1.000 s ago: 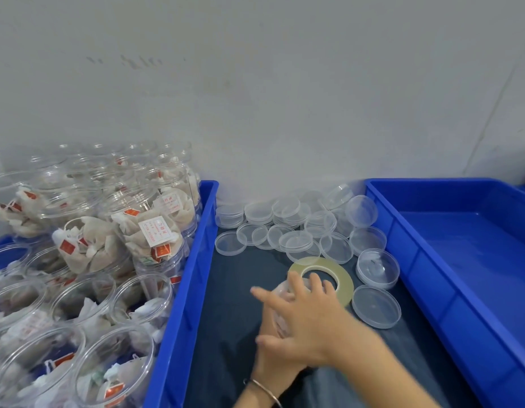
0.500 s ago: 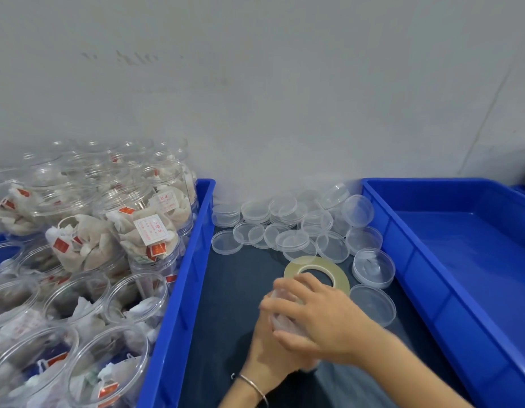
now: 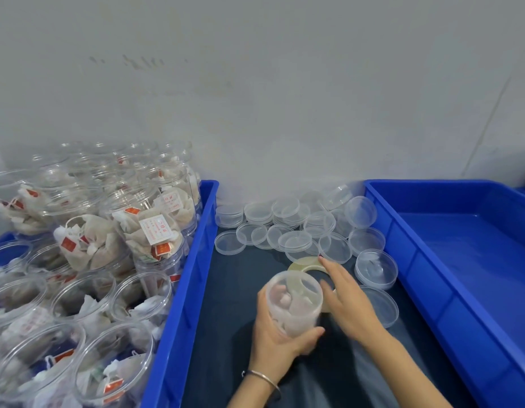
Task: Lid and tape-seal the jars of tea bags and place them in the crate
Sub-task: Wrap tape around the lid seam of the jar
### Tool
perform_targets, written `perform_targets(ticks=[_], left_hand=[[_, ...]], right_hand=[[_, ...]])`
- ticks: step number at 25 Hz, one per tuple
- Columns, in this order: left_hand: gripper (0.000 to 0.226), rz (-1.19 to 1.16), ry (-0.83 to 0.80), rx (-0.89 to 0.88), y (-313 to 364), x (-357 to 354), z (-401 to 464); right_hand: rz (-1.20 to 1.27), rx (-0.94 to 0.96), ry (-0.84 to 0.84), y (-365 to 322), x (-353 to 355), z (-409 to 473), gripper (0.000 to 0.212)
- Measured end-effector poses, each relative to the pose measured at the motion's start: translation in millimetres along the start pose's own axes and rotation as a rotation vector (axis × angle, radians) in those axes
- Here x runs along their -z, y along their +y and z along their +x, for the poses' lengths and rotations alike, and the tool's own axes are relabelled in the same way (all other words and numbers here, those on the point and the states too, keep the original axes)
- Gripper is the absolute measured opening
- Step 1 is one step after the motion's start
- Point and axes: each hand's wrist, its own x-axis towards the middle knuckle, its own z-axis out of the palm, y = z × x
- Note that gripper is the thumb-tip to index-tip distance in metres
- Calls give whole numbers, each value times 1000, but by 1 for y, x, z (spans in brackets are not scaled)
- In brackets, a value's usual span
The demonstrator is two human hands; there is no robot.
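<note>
My left hand point(image 3: 277, 338) grips a clear jar point(image 3: 295, 301) of tea bags with a lid on it, held upright over the dark mat point(image 3: 240, 290). My right hand point(image 3: 345, 300) lies to the jar's right with fingers stretched out, fingertips touching the yellowish roll of tape point(image 3: 304, 265) that lies flat behind the jar. Part of the roll is hidden by the jar and hand. A blue crate point(image 3: 461, 260) stands at the right, with nothing visible inside.
A blue crate point(image 3: 184, 290) at the left is packed with several open jars of tea bags point(image 3: 149, 231), some stacked. Several clear loose lids point(image 3: 296, 228) are heaped at the back of the mat against the wall. More lids point(image 3: 376, 269) lie beside the right crate.
My right hand has come off the top of the jar and moved right, onto the tape roll. The lidded jar is now uncovered in my left hand.
</note>
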Motion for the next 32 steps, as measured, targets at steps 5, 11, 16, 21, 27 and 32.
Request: perform_targets(ticks=[5, 11, 16, 21, 27, 32], left_hand=[[91, -152, 9, 31, 16, 46, 27], [127, -102, 13, 29, 37, 58, 20], [68, -17, 150, -390, 98, 70, -1], [62, 95, -141, -451, 131, 72, -18], [42, 263, 20, -635, 123, 68, -30], [36, 340, 106, -706, 114, 62, -37]], right_hand=[[-827, -51, -186, 43, -14, -16, 48], [368, -162, 189, -18, 29, -15, 23], [484, 118, 162, -69, 58, -78, 19], [209, -9, -37, -92, 39, -119, 28], [248, -122, 105, -87, 20, -127, 27], [180, -168, 51, -66, 11, -120, 30]])
